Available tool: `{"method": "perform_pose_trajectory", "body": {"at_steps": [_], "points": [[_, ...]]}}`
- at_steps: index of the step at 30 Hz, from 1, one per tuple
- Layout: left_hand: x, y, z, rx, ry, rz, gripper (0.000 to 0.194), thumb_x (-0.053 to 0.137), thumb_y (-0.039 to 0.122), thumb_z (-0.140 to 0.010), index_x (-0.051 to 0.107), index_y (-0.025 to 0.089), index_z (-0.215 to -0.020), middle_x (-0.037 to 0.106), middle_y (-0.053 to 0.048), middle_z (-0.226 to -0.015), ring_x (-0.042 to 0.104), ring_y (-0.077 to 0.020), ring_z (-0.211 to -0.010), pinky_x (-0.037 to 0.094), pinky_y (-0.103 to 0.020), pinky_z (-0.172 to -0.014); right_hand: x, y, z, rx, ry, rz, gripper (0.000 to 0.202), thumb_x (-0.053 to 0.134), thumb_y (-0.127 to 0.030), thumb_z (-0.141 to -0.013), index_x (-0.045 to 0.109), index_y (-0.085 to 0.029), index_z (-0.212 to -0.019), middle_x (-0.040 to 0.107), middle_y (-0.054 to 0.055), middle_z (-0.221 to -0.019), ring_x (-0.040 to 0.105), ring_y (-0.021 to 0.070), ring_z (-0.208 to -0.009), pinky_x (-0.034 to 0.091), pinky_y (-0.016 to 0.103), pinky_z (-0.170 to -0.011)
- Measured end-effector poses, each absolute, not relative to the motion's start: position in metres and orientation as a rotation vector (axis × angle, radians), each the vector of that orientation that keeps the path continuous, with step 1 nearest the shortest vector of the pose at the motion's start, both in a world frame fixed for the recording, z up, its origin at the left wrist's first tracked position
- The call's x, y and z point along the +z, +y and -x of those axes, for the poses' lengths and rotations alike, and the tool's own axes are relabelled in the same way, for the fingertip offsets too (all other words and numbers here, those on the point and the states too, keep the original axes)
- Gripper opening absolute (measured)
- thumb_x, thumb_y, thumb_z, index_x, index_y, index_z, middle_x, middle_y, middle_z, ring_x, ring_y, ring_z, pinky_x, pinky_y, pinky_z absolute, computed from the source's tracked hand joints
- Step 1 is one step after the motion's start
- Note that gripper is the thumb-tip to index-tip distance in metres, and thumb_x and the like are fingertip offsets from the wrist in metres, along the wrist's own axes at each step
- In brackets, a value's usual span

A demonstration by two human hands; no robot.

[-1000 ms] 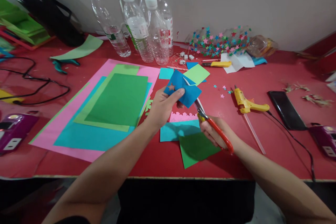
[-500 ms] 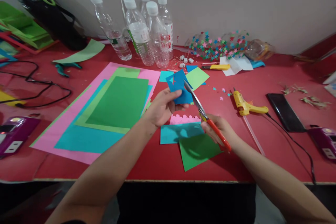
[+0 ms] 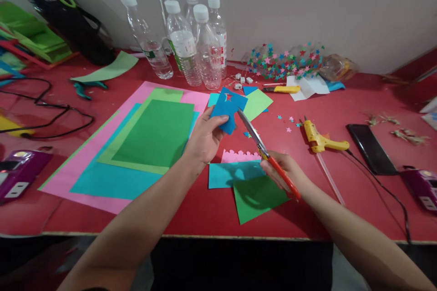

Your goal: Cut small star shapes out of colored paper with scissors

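Note:
Pinched between the thumb and fingers of my left hand [image 3: 206, 138] is a piece of blue paper [image 3: 225, 111] with a small star-shaped hole near its top. My right hand [image 3: 282, 169] is wrapped round the red handles of a pair of scissors [image 3: 258, 143]. The blades point up and left, their tips at the right edge of the blue paper. Beneath my hands lie a turquoise sheet [image 3: 223, 176], a green sheet [image 3: 256, 200] and a pink strip [image 3: 235, 156] with a notched edge. Small paper stars [image 3: 289, 119] are scattered to the right.
Large coloured sheets [image 3: 153, 134] are stacked at left. Clear plastic bottles [image 3: 184, 50] stand by the wall, beside a bottle full of stars [image 3: 287, 60]. A yellow cutter [image 3: 287, 89], a glue gun [image 3: 319, 136] with its cord and a phone [image 3: 370, 149] lie at right.
My left hand has shifted slightly left and turned the blue paper, so its star-shaped hole now shows near the top. The blue paper has come off from between the scissor blades; the right hand has barely moved.

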State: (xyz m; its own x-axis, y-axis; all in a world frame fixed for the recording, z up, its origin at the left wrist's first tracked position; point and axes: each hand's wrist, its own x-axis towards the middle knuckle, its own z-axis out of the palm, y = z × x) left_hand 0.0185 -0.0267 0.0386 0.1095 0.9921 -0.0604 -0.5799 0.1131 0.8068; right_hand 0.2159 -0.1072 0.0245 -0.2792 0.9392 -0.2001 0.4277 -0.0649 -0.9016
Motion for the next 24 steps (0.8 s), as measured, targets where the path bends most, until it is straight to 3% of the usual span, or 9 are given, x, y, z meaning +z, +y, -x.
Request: {"method": "perform_pose_trajectory", "body": {"at_steps": [3, 14, 24], "points": [[0.0415, -0.0297, -0.0191, 1.285, 0.730, -0.798, 0.019, 0.067, 0.018, -0.068, 0.059, 0.019, -0.085, 0.068, 0.003, -0.069, 0.060, -0.0081, -0.050, 0.048, -0.020, -0.047, 0.0249, -0.1067, -0.2164, 1.330, -1.700, 1.463, 0.039, 0.049, -0.055, -0.085, 0.039, -0.022, -0.066, 0.036, -0.008, -0.044, 0.033, 0.0073, -0.036, 0.024, 0.023, -0.040], [0.0456, -0.0296, -0.0218, 1.285, 0.803, -0.741, 0.011, 0.072, 0.018, -0.063, 0.061, 0.014, -0.063, 0.060, 0.003, -0.057, 0.049, -0.0021, -0.046, 0.038, -0.015, -0.045, 0.0284, -0.1067, -0.2167, 1.320, -1.772, 1.461, 0.040, 0.048, -0.053, -0.086, 0.035, -0.022, -0.065, 0.036, -0.007, -0.045, 0.034, 0.0076, -0.039, 0.022, 0.022, -0.041], [0.0450, -0.0331, -0.0209, 1.372, 0.894, -0.883, 0.008, 0.070, 0.021, -0.064, 0.064, 0.016, -0.062, 0.062, 0.002, -0.057, 0.049, -0.0040, -0.047, 0.036, -0.017, -0.043, 0.0306, -0.1077, -0.2175, 1.401, -1.806, 1.419, 0.038, 0.048, -0.055, -0.087, 0.042, -0.020, -0.071, 0.037, -0.007, -0.048, 0.035, 0.0081, -0.042, 0.025, 0.023, -0.042]]}}
